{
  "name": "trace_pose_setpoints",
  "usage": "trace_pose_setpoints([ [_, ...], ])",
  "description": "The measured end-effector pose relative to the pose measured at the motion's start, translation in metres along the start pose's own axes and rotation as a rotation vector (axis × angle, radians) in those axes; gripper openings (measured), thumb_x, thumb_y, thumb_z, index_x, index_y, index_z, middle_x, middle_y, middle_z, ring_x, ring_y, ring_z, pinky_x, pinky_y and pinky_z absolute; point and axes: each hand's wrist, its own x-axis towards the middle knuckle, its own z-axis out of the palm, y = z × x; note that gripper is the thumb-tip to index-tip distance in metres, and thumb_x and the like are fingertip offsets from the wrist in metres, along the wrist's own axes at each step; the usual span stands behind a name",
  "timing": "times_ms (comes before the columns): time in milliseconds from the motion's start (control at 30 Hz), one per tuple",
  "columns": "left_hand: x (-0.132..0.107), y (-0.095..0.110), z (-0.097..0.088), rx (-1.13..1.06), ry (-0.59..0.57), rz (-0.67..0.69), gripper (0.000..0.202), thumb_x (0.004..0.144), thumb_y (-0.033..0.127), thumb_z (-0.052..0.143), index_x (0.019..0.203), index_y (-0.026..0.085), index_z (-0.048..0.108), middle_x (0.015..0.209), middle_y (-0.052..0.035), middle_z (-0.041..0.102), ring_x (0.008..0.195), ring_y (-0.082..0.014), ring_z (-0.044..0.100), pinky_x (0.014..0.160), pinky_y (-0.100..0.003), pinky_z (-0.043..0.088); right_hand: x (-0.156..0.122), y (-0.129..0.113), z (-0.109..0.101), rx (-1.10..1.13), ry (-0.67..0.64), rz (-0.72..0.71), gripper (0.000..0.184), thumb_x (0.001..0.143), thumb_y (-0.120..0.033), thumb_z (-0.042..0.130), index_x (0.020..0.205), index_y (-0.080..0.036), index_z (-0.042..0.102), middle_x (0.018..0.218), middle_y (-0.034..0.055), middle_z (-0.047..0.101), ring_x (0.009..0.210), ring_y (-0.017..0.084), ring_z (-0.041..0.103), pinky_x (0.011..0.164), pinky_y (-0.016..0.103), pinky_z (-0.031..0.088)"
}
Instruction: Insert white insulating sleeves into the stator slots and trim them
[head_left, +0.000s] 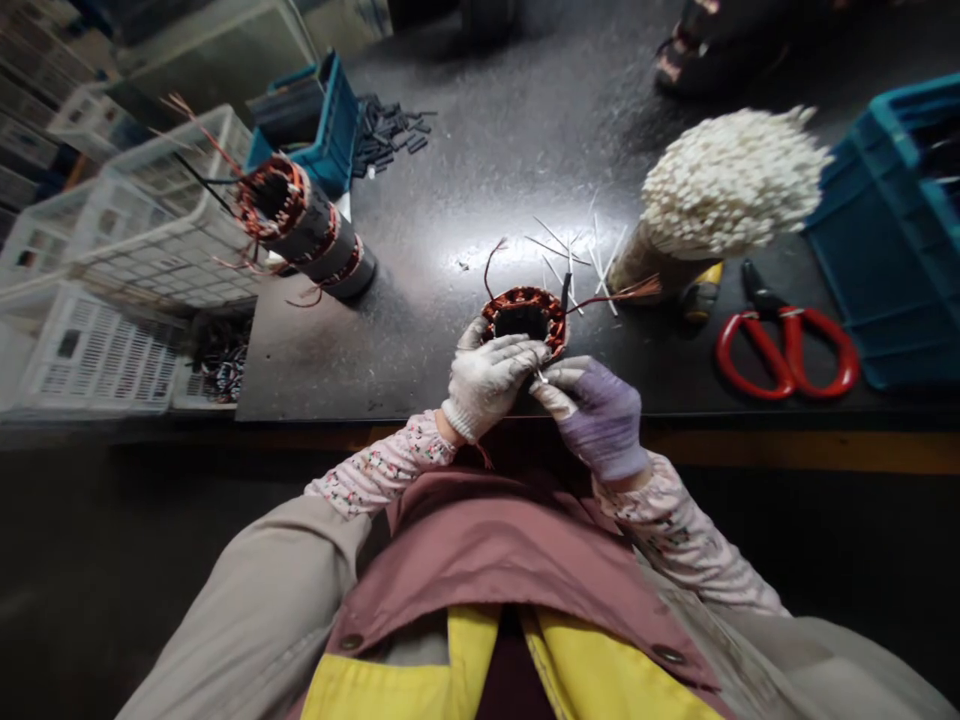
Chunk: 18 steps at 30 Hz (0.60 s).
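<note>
My left hand point(491, 380), in a dirty white glove, grips a copper-wound motor stator point(523, 320) from the near side. Thin red and dark lead wires rise from the stator. My right hand point(596, 420), in a purple glove with pale fingertips, pinches a thin white tube point(540, 376) against the stator's near edge. Just beyond the stator, several loose white tubes point(577, 265) lie on the bench. A larger wound stator point(300, 225) lies on its side at the left, with wires trailing.
A dark workbench point(420, 340) has a yellow front edge. On it are red-handled scissors point(787, 350), a dense white bundle of tubes point(731, 180), a blue crate point(892, 235), a blue bin point(315, 125) and black tube pieces point(386, 135). White crates point(127, 240) stand left.
</note>
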Motion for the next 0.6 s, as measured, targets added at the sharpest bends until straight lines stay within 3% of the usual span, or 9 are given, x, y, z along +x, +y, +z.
trace_pose_setpoints([
  [133, 0.001, -0.001, 0.000, -0.001, -0.004, 0.054, 0.030, 0.100, 0.031, 0.041, 0.102, 0.027, 0.071, 0.103, -0.0016, 0.077, 0.106, -0.0150, 0.069, 0.114, -0.045, 0.028, 0.002, 0.014, 0.007, -0.185, -0.087, 0.025, 0.031, 0.091, -0.044, 0.057, 0.077, -0.020, 0.069, 0.074, 0.0042, 0.069, 0.067, 0.015, 0.063, 0.062, 0.026, 0.049],
  [300, 0.004, -0.006, 0.002, -0.037, -0.042, 0.079, 0.029, 0.100, 0.031, 0.042, 0.102, 0.025, 0.070, 0.105, -0.0027, 0.076, 0.104, -0.0144, 0.070, 0.110, -0.042, 0.037, 0.011, 0.012, 0.000, -0.482, -0.088, -0.085, 0.033, 0.093, -0.045, 0.052, 0.087, -0.018, 0.070, 0.083, 0.0069, 0.070, 0.066, 0.015, 0.059, 0.056, 0.026, 0.036],
  [467, 0.009, -0.011, 0.000, -0.097, -0.124, 0.067, 0.026, 0.098, 0.030, 0.048, 0.112, 0.021, 0.067, 0.110, -0.0051, 0.075, 0.109, -0.0139, 0.067, 0.108, -0.035, 0.042, 0.013, 0.007, -0.023, -0.369, -0.252, -0.332, 0.028, 0.096, -0.033, 0.046, 0.076, -0.019, 0.060, 0.073, 0.0036, 0.066, 0.062, 0.013, 0.057, 0.056, 0.025, 0.036],
  [600, 0.012, -0.007, -0.005, -0.045, -0.203, 0.063, 0.040, 0.091, 0.025, 0.060, 0.130, 0.014, 0.057, 0.127, -0.0110, 0.067, 0.123, -0.0179, 0.059, 0.112, -0.034, 0.039, -0.006, -0.003, -0.048, -0.378, -0.162, -0.446, 0.012, 0.089, -0.024, 0.057, 0.077, -0.022, 0.055, 0.075, 0.0010, 0.067, 0.061, 0.011, 0.057, 0.056, 0.024, 0.038],
])
